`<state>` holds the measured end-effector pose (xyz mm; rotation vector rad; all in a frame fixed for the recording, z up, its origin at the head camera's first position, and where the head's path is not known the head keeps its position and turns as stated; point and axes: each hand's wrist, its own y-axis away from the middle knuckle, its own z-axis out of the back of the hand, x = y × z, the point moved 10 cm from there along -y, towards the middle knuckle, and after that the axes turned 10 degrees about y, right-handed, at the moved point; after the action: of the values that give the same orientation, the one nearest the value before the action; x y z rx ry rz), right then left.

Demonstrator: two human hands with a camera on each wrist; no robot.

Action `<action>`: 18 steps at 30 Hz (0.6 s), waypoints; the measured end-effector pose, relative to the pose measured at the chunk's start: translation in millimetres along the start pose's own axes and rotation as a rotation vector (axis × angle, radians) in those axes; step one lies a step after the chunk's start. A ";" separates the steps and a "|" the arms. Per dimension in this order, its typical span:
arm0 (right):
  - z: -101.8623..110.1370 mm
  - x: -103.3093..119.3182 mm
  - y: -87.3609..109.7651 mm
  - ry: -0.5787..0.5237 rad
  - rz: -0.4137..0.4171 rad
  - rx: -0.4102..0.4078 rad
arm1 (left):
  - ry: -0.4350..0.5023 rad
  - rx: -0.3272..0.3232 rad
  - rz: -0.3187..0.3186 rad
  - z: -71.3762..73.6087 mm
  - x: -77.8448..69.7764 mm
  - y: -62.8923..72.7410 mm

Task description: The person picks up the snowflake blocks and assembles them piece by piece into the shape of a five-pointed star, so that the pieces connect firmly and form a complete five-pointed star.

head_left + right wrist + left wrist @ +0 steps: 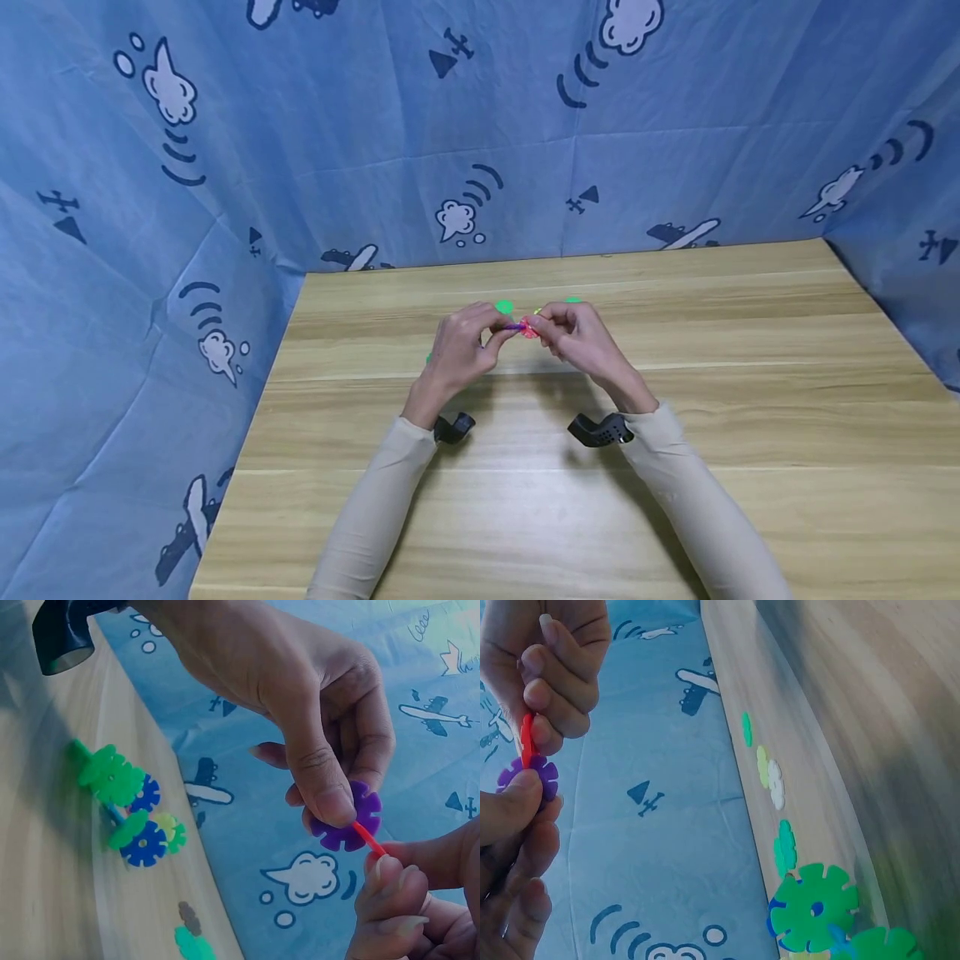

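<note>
Above the table, my left hand (465, 346) pinches a purple notched disc (367, 806) between thumb and fingers. My right hand (581, 337) faces it and pinches a red notched disc (529, 739). In both wrist views the red disc is seen nearly edge-on, meeting the rim of the purple one at an angle. How deep the two sit in each other's notches I cannot tell. Fingertips cover part of each disc. The head view shows the pair small, between the two hands.
Beyond the hands, several loose notched discs lie on the wooden table (712, 350), among them a green disc (817, 900), a white disc (776, 786) and a blue disc (142, 844). Some green and blue ones cluster together. A blue patterned cloth (360, 100) hangs around the table's back and sides.
</note>
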<state>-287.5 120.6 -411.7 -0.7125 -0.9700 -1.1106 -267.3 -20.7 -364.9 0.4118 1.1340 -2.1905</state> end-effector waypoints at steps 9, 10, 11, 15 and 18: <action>-2.9 -1.1 -2.5 0.022 -0.011 0.003 | -0.018 0.034 0.022 1.7 3.4 -0.6; -3.2 -1.4 -2.8 0.030 -0.011 0.004 | -0.016 0.037 0.026 2.0 4.3 -0.8; -3.5 -1.9 -3.2 0.038 -0.012 0.005 | -0.014 0.039 0.031 2.8 5.1 -0.9; -2.4 -5.3 -5.5 0.069 -0.010 -0.006 | -0.008 0.052 0.059 5.1 11.0 -0.5; 1.8 -11.4 -7.8 0.076 -0.020 -0.033 | -0.016 0.052 0.090 9.3 16.7 0.6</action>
<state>-297.0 124.4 -421.3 -0.6840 -0.8970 -1.1654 -279.4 -35.1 -368.7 0.4581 1.0320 -2.1441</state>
